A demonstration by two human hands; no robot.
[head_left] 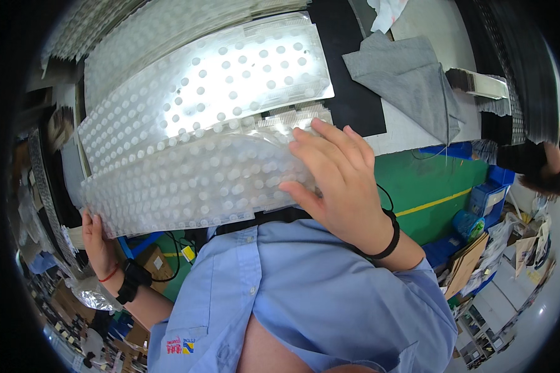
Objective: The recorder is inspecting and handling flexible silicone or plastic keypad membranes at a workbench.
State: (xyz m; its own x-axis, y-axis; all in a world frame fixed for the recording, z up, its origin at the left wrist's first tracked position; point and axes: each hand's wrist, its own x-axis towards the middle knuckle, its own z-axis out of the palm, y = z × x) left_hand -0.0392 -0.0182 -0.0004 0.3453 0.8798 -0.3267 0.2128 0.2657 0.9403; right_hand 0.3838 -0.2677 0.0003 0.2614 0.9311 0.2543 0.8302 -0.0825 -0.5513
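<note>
I hold a long translucent rubber sheet (193, 177) covered in rows of small round domes, lifted close to my chest. My right hand (336, 180) grips its right end, fingers spread over the top. My left hand (96, 239) holds the left end from beneath, mostly hidden behind the sheet. Just beyond it, a second domed sheet (230, 81) lies on a bright lit panel on the black bench (348, 93). Both wrists wear dark bands.
More stacked domed sheets (137, 31) lie at the far left. A grey cloth (410, 74) rests on the bench to the right. Another person (541, 168) stands at the right edge. Blue crates (485, 199) and cardboard sit on the green floor below.
</note>
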